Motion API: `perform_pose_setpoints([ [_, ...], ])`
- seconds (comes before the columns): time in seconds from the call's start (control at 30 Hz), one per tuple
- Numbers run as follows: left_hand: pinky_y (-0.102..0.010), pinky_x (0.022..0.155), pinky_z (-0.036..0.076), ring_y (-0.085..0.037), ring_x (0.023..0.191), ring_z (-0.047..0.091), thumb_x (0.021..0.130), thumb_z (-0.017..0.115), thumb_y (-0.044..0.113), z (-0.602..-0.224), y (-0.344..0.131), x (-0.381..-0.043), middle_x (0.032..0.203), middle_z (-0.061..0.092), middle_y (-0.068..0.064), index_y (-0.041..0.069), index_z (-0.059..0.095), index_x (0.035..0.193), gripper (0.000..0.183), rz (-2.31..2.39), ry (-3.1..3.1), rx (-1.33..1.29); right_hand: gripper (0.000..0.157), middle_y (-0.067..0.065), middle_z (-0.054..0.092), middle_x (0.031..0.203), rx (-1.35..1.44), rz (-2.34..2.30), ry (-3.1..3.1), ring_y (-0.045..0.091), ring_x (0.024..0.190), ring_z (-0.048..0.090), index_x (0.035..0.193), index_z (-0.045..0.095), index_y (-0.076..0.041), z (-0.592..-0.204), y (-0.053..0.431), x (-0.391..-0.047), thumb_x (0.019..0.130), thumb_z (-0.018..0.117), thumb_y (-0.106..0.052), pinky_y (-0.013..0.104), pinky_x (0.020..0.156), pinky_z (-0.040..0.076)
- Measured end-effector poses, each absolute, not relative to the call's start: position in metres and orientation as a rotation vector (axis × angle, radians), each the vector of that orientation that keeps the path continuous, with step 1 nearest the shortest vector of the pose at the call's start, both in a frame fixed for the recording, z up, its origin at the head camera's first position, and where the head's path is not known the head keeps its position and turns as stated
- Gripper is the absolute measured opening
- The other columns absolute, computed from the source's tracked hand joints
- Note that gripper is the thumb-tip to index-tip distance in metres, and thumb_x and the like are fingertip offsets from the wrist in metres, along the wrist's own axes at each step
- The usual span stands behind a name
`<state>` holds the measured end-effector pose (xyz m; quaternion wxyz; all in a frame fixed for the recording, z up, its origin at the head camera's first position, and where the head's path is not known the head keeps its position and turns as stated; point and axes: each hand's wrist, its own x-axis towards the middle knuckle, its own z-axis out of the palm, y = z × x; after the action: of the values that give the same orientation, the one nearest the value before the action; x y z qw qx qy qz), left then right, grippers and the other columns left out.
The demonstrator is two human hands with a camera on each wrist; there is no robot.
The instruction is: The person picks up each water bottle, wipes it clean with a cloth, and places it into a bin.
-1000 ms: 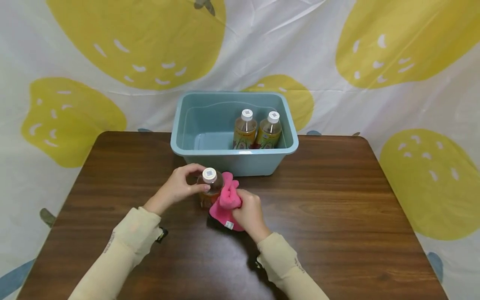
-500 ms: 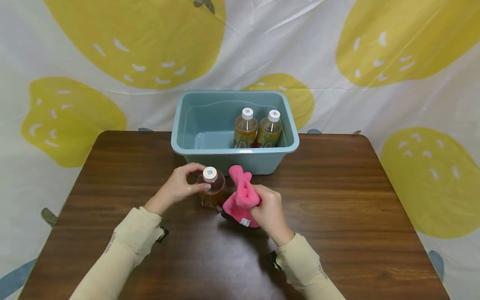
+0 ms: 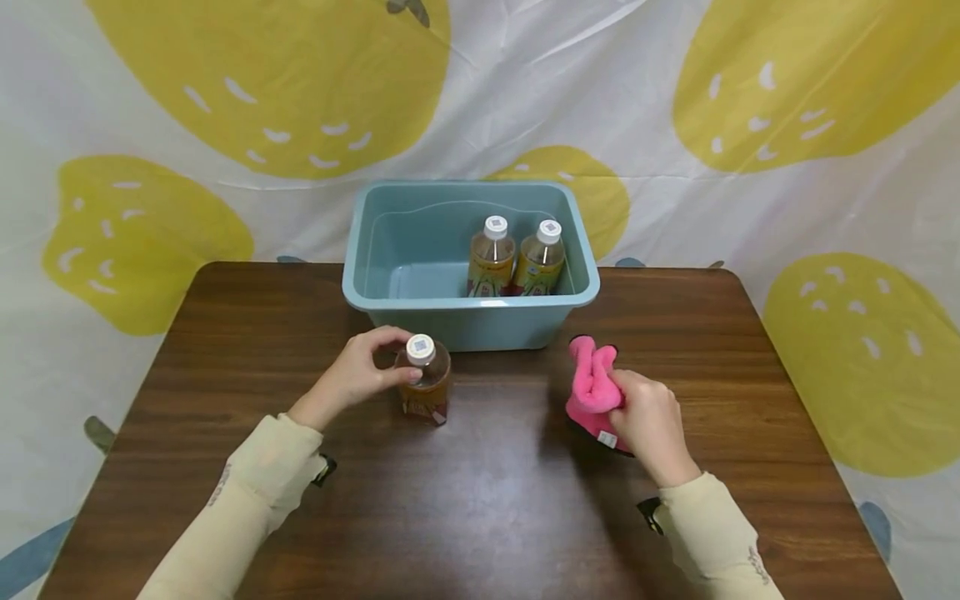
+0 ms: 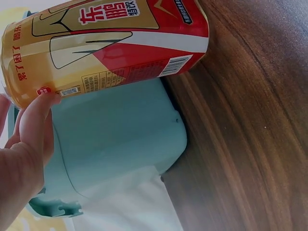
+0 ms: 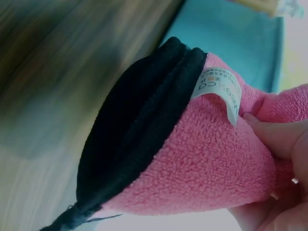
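Observation:
My left hand [image 3: 358, 367] holds an upright plastic bottle [image 3: 429, 393] near its shoulder, thumb on the near side and fingers behind. The bottle has a white cap and stands on the table before the blue bin. In the left wrist view its gold and red label [image 4: 125, 53] shows Chinese print, and my fingertips touch its upper end. Off to the right, my right hand [image 3: 649, 417] grips a bunched pink cloth [image 3: 592, 387]. Black trim [image 5: 134, 120] and a white tag [image 5: 219, 86] show on the fleecy cloth in the right wrist view.
A light blue plastic bin [image 3: 465, 329] stands at the table's back edge. Two white-capped bottles, one on the left [image 3: 491, 265] and one on the right [image 3: 537, 267], stand upright in its right half. Behind the wooden table [image 3: 480, 508] hangs a patterned curtain [image 3: 285, 208].
The right hand has carried the pink cloth away from the bottle to the right, leaving more of the label in sight. The left hand and the bottle have stayed put.

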<state>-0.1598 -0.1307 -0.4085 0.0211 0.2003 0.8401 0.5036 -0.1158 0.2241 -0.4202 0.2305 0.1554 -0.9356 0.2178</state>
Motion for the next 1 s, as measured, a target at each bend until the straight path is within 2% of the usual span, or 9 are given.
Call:
perform_pose_setpoints([
  [0.23,-0.046,0.085,0.044,-0.025,0.092,0.057,0.069,0.076,0.003,-0.410,-0.130,-0.160,0.098,0.062,-0.016,-0.003,0.062,0.102,0.037,1.571,2.603,0.641,0.023,0.008,0.057,0.062,0.376,0.405,-2.809,0.031,0.050,0.052,0.065,0.053,-0.011,-0.440,0.249,-0.127,0.059,0.057,0.010,0.041,0.041,0.037],
  [0.33,-0.046,0.085,0.044,-0.024,0.093,0.057,0.069,0.076,0.004,-0.410,-0.130,-0.160,0.098,0.062,-0.015,-0.003,0.062,0.102,0.036,1.565,2.605,0.648,0.022,0.008,0.055,0.059,0.359,0.332,-2.898,0.032,0.049,0.052,0.062,0.051,-0.013,-0.452,0.253,-0.131,0.059,0.056,0.009,0.041,0.040,0.037],
  [0.47,-0.046,0.086,0.044,-0.024,0.094,0.057,0.069,0.076,0.003,-0.410,-0.129,-0.160,0.099,0.062,-0.015,-0.003,0.062,0.103,0.037,1.576,2.598,0.639,0.020,0.009,0.057,0.058,0.372,0.293,-2.964,0.032,0.049,0.053,0.063,0.055,-0.013,-0.463,0.254,-0.136,0.062,0.057,0.007,0.041,0.040,0.038],
  [0.7,-0.041,0.085,0.044,-0.022,0.093,0.056,0.070,0.076,0.005,-0.410,-0.130,-0.160,0.099,0.063,-0.014,-0.002,0.062,0.103,0.036,1.574,2.598,0.630,0.018,0.016,0.063,0.071,0.355,0.288,-3.076,0.032,0.054,0.056,0.082,0.066,-0.009,-0.473,0.250,-0.143,0.066,0.064,0.000,0.043,0.044,0.042],
  [0.83,-0.043,0.085,0.044,-0.022,0.092,0.056,0.069,0.076,0.003,-0.411,-0.130,-0.160,0.098,0.063,-0.014,-0.003,0.062,0.102,0.036,1.591,2.595,0.643,0.036,0.021,0.065,0.086,0.313,0.296,-3.145,0.037,0.065,0.060,0.101,0.065,-0.003,-0.473,0.251,-0.148,0.068,0.073,-0.013,0.047,0.053,0.047],
  [1.0,-0.046,0.085,0.043,-0.023,0.092,0.056,0.068,0.076,0.002,-0.410,-0.130,-0.160,0.099,0.062,-0.015,-0.003,0.062,0.102,0.037,1.602,2.586,0.640,0.064,0.026,0.060,0.106,0.208,0.342,-3.294,0.042,0.084,0.059,0.119,0.055,0.001,-0.470,0.254,-0.161,0.066,0.078,-0.026,0.053,0.067,0.047],
])
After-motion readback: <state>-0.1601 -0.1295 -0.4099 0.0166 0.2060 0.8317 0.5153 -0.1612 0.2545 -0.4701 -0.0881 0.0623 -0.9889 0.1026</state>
